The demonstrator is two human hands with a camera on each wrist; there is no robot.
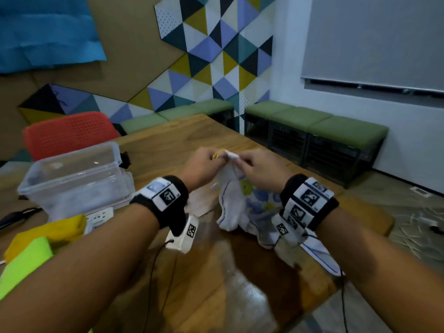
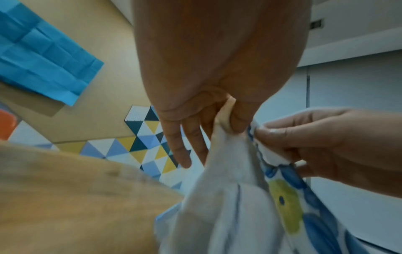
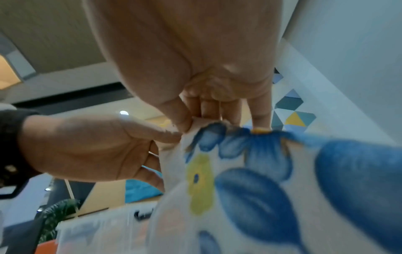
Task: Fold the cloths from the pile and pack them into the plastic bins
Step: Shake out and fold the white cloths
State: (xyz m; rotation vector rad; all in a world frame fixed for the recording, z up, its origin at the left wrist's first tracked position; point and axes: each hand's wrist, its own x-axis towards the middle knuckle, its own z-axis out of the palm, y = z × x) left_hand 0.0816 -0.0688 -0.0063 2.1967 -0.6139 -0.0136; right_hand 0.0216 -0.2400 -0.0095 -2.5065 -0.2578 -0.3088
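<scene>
A white cloth [image 1: 242, 203] printed with blue and yellow flowers hangs from both hands above the wooden table [image 1: 168, 145], its lower part trailing onto the tabletop. My left hand [image 1: 206, 159] pinches the top edge of the cloth [image 2: 234, 180] between thumb and fingers. Right beside it, my right hand [image 1: 254, 164] pinches the same edge of the cloth [image 3: 250, 180]. The two hands nearly touch. Clear plastic bins [image 1: 77, 179] stand stacked at the left of the table. Yellow and lime green cloths [image 1: 36, 243] lie in a pile at the near left.
A red mesh chair [image 1: 69, 133] stands behind the bins. A white power strip [image 1: 98, 218] lies by the bins. Green benches [image 1: 319, 123] line the far walls. Cables [image 1: 156, 272] run from my wrist devices across the table.
</scene>
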